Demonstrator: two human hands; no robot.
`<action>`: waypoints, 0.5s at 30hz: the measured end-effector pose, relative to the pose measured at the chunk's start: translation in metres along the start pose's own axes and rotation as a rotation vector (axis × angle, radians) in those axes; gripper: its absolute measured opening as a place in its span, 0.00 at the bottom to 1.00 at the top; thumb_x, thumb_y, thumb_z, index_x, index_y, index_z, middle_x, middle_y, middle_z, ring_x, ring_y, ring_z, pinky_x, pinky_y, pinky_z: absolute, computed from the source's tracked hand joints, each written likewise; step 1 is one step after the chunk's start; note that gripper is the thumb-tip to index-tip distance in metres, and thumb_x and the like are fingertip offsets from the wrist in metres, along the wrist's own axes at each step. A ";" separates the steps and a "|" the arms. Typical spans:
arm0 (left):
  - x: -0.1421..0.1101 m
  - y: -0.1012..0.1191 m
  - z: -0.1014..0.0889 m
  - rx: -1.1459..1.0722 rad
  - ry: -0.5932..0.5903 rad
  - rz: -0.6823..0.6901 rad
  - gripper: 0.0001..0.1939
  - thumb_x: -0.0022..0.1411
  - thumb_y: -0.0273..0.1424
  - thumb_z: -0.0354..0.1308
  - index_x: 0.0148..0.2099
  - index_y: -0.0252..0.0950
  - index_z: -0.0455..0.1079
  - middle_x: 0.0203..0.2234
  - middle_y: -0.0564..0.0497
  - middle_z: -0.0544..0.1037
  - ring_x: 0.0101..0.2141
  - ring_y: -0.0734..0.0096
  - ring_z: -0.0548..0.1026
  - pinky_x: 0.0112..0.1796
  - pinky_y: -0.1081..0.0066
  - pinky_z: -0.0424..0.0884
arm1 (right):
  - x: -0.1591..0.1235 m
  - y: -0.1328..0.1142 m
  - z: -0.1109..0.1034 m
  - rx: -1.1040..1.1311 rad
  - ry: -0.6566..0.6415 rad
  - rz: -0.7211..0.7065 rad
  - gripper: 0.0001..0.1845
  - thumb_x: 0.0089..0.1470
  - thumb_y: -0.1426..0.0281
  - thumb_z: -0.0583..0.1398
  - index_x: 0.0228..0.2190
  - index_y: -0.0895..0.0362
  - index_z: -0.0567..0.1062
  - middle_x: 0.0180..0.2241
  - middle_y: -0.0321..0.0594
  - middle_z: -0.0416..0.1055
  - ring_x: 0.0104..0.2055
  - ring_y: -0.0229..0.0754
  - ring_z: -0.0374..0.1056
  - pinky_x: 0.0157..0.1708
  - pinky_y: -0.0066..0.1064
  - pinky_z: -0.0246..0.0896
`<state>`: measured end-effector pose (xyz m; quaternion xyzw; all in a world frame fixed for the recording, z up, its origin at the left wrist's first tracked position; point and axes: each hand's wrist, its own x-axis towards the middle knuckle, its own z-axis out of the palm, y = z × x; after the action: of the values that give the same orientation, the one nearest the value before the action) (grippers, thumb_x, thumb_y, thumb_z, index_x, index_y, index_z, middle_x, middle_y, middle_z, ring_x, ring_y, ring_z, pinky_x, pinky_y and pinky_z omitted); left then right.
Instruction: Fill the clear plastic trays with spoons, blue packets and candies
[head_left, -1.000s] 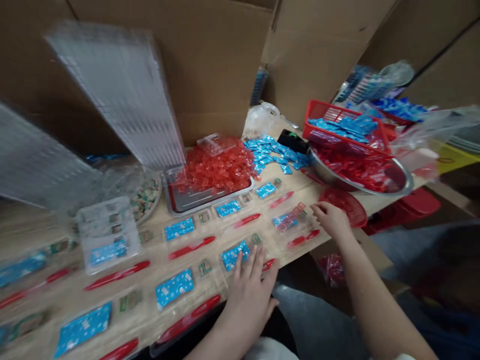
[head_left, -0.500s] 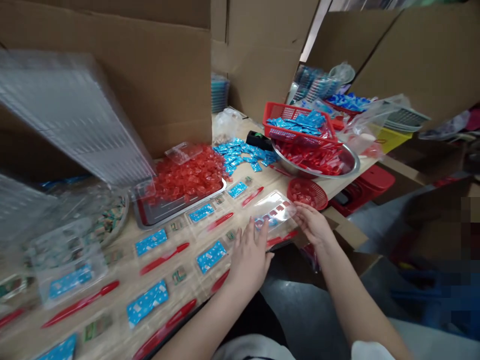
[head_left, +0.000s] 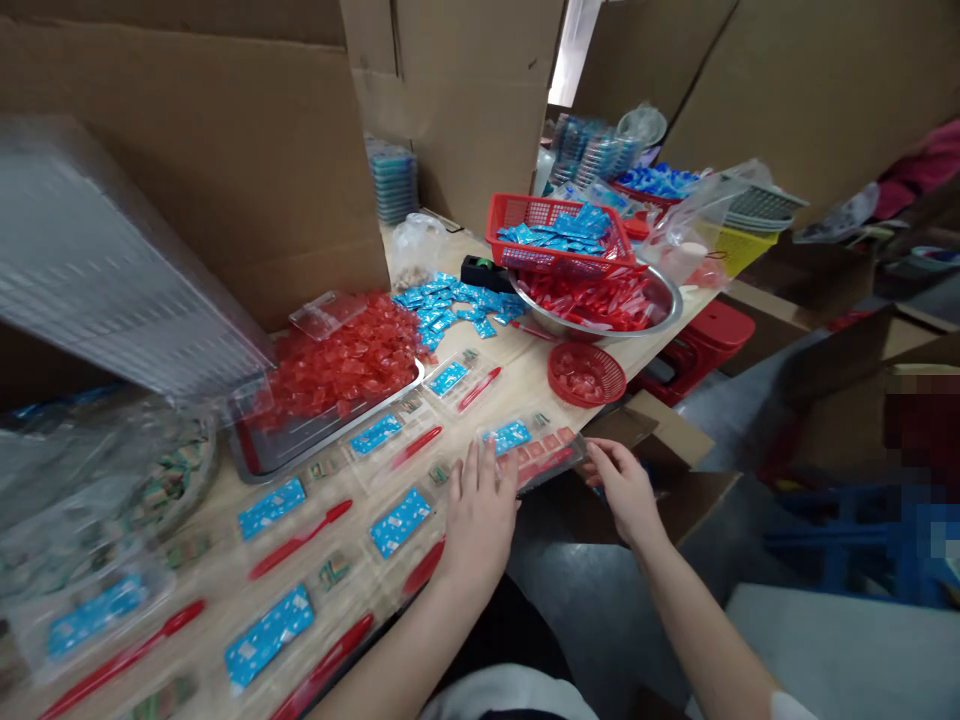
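Observation:
A clear plastic pack point(head_left: 534, 447) holding a blue packet, small red sweets and a red pen is held between both hands at the table's front edge. My left hand point(head_left: 480, 510) presses on its left end with fingers laid flat. My right hand point(head_left: 621, 485) pinches its right end just past the table edge. More clear packs point(head_left: 390, 445) with blue packets and red pens lie in rows along the wooden table point(head_left: 525, 375) to the left.
A metal tray of red sweets point(head_left: 341, 365), loose blue packets point(head_left: 450, 300), a steel bowl point(head_left: 600, 300) under a red basket point(head_left: 559, 230), and a small red basket point(head_left: 586, 373) sit behind. Stacked clear trays point(head_left: 112, 270) lean against cardboard walls. A cardboard box point(head_left: 675, 470) stands below the table edge.
The view swung right. The pack's clear lid, lifted half a second ago, is now down. Both hands have drawn the pack toward the table's front edge.

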<state>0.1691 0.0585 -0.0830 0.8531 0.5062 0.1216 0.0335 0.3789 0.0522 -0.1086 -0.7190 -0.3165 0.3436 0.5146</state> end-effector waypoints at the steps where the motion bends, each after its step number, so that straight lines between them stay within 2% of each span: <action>1: 0.000 -0.001 0.000 0.007 -0.007 -0.002 0.28 0.59 0.31 0.56 0.61 0.40 0.56 0.62 0.41 0.57 0.60 0.51 0.55 0.55 0.51 0.59 | 0.001 -0.001 0.003 0.028 -0.020 0.021 0.21 0.45 0.55 0.61 0.38 0.57 0.73 0.32 0.39 0.70 0.31 0.38 0.67 0.22 0.26 0.64; 5: -0.001 -0.005 0.004 0.012 -0.060 0.022 0.28 0.59 0.33 0.56 0.61 0.38 0.56 0.62 0.40 0.57 0.61 0.53 0.55 0.56 0.53 0.58 | 0.004 -0.003 0.017 0.049 -0.063 0.066 0.22 0.42 0.58 0.63 0.39 0.57 0.71 0.34 0.40 0.69 0.32 0.39 0.67 0.21 0.25 0.64; 8: 0.000 -0.004 0.009 0.016 -0.084 0.026 0.29 0.60 0.34 0.55 0.62 0.37 0.55 0.62 0.40 0.56 0.61 0.52 0.53 0.57 0.51 0.55 | 0.008 -0.001 0.025 0.064 -0.094 0.074 0.23 0.41 0.58 0.63 0.39 0.56 0.70 0.33 0.39 0.69 0.30 0.39 0.67 0.22 0.27 0.65; 10: 0.000 -0.002 0.006 0.004 -0.095 0.008 0.30 0.60 0.35 0.55 0.62 0.36 0.54 0.62 0.39 0.55 0.62 0.52 0.52 0.57 0.49 0.55 | 0.010 0.001 0.025 0.027 -0.118 0.073 0.24 0.42 0.56 0.62 0.40 0.57 0.69 0.33 0.39 0.69 0.29 0.39 0.67 0.24 0.30 0.66; 12: -0.003 -0.003 -0.005 -0.033 -0.093 0.004 0.30 0.60 0.35 0.54 0.63 0.36 0.53 0.62 0.38 0.55 0.62 0.51 0.51 0.56 0.49 0.56 | 0.012 0.001 0.020 -0.150 -0.087 -0.022 0.25 0.45 0.54 0.58 0.41 0.58 0.69 0.33 0.42 0.70 0.30 0.43 0.67 0.28 0.36 0.66; 13: -0.008 -0.006 -0.014 -0.063 -0.079 0.008 0.29 0.61 0.36 0.53 0.63 0.36 0.53 0.62 0.38 0.54 0.62 0.52 0.51 0.56 0.49 0.57 | 0.013 0.001 0.017 -0.281 -0.053 -0.119 0.25 0.47 0.54 0.56 0.40 0.59 0.70 0.33 0.44 0.70 0.31 0.46 0.68 0.30 0.39 0.66; 15: -0.022 -0.016 -0.033 -0.141 -0.019 0.017 0.27 0.62 0.36 0.50 0.62 0.38 0.54 0.63 0.42 0.54 0.62 0.55 0.51 0.57 0.51 0.56 | 0.016 -0.003 0.014 -0.554 0.113 -0.414 0.24 0.49 0.55 0.53 0.38 0.62 0.72 0.29 0.48 0.69 0.34 0.53 0.66 0.37 0.48 0.62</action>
<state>0.1374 0.0443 -0.0575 0.8540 0.4889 0.1490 0.0973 0.3761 0.0736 -0.1113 -0.7698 -0.5078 0.0929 0.3753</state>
